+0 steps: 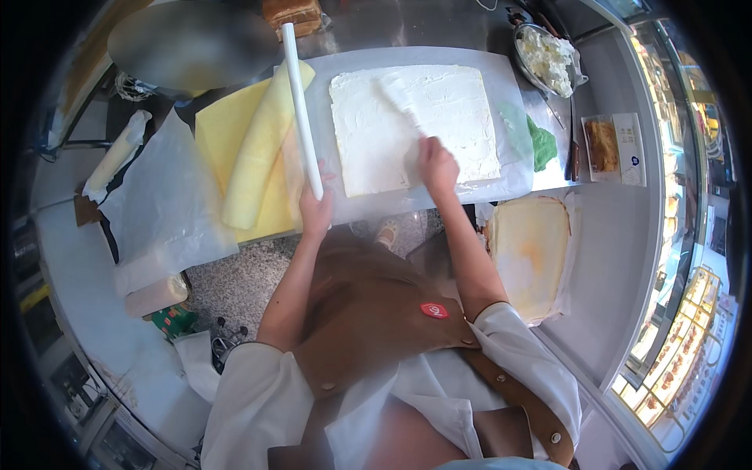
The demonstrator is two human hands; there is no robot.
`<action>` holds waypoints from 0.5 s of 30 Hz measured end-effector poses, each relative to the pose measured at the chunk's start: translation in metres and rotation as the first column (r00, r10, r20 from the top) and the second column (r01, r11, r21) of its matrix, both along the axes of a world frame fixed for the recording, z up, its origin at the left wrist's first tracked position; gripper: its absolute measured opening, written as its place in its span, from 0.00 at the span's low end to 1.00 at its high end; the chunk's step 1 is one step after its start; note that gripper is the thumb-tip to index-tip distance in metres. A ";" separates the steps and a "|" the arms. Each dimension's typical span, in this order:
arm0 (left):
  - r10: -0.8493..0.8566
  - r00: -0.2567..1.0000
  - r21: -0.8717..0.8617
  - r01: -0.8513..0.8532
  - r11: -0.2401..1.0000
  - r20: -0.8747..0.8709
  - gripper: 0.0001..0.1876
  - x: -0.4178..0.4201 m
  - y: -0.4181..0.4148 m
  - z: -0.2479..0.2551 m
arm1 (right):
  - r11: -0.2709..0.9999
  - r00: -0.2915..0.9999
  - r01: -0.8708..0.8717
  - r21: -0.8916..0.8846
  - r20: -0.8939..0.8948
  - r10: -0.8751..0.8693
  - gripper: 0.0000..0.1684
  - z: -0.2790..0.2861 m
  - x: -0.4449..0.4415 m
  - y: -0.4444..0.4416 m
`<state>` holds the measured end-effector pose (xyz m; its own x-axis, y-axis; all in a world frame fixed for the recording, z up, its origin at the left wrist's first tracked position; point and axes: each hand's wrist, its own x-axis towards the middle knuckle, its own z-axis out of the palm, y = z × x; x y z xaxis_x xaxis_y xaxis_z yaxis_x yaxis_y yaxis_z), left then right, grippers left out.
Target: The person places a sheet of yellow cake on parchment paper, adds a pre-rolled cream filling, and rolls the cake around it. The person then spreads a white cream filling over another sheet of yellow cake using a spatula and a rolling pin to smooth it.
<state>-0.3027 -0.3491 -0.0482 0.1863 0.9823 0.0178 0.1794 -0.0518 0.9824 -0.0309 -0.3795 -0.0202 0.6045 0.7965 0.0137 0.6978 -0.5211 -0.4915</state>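
A flat rectangular sheet coated in white cream lies on baking paper. My right hand grips a white-coated spatula, motion-blurred over the cream. Its blade slants up and left from my fingers. A long white rod, like a rolling pin, is held near its lower end by my left hand, at the left side of the paper. Left of the rod, a partly rolled pale-yellow cake-like sheet rests on a flat yellow sheet.
A metal bowl of cream stands at the back right. Nearby are a crumpled green item, a knife and a packaged pastry. Below the steel counter's edge sits a pale baked sheet. Wrapping paper hangs left; bread stands behind.
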 end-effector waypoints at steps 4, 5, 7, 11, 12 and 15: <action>0.011 0.999 -0.060 -0.008 0.998 0.037 0.17 0.000 -0.004 0.008 | 0.992 0.978 -0.122 0.040 -0.166 0.127 0.19 0.023 -0.005 -0.015; 0.015 0.999 -0.062 -0.013 0.998 0.034 0.17 0.001 -0.004 0.008 | 0.993 0.975 -0.102 0.066 -0.191 0.113 0.19 0.024 0.006 -0.018; 0.018 0.999 -0.066 -0.016 0.998 0.028 0.17 0.002 -0.003 0.006 | 0.994 0.979 0.049 0.095 -0.202 -0.029 0.20 0.026 0.042 -0.009; 0.029 0.996 -0.096 -0.021 0.995 0.082 0.16 0.002 -0.002 0.002 | 0.992 0.992 0.129 -0.015 0.004 -0.129 0.22 0.033 0.054 0.021; -0.001 0.999 -0.056 0.004 0.998 0.054 0.16 0.001 -0.001 -0.001 | 0.996 0.996 0.081 -0.036 0.035 -0.080 0.21 0.029 0.046 0.027; -0.051 0.999 0.016 0.052 0.999 -0.008 0.17 -0.004 -0.001 -0.009 | 0.986 0.985 -0.131 -0.102 0.097 0.141 0.21 0.030 0.006 0.034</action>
